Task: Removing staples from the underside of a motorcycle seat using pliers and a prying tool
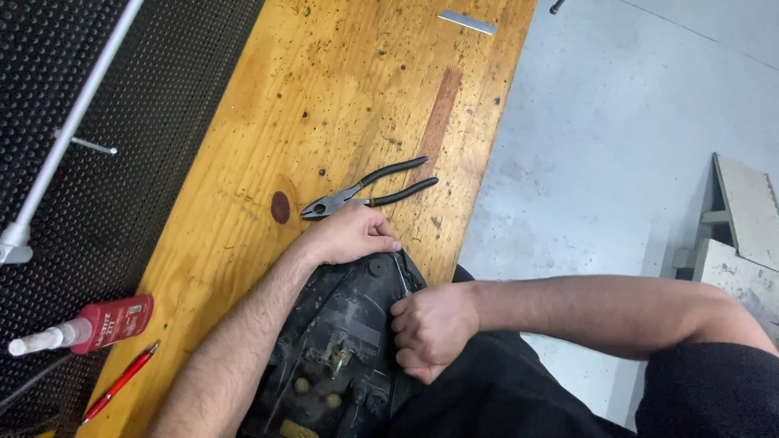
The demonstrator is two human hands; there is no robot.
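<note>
Low in the frame's centre, the left hand (353, 234) presses closed on the top edge of the black, grimy plastic housing (337, 341) at the wooden tabletop's (324, 97) near edge, while the right hand (430, 328), fisted around a thin metal tool (401, 276), seems mid-turn on a fastener, calling for steady bracing.

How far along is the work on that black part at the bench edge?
Done: cannot tell; the pliers lie set down on the wooden bench. In hand: the left hand steadies the black moulded part while the right hand grips a thin metal tool at its top edge. Untouched: the red bottle and red pen.
</note>
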